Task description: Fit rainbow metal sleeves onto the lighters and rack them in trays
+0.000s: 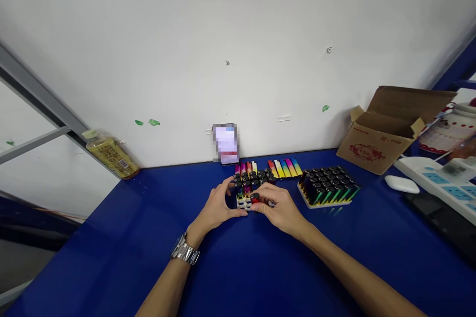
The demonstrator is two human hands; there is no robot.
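In front of me stands a white slotted tray (243,204) partly filled with upright black-topped lighters (254,177). Its nearest slots show no lighters. My left hand (221,204) grips the tray's left side, thumb at the near corner and fingers farther back. Between the thumb and fingers of my right hand (277,206) is a red lighter with a black top (255,198), held over the tray's near part. Whether its lower end sits in a slot is hidden. Behind the tray, more coloured lighters (285,168) lie in a row.
Right of the hands stands a second tray (323,205) packed with black-topped lighters. Beyond it are an open cardboard box (372,143), a white case (401,184), a power strip (439,178) and a black phone-like slab (439,223). A phone (226,143) and a bottle (113,156) lean against the wall.
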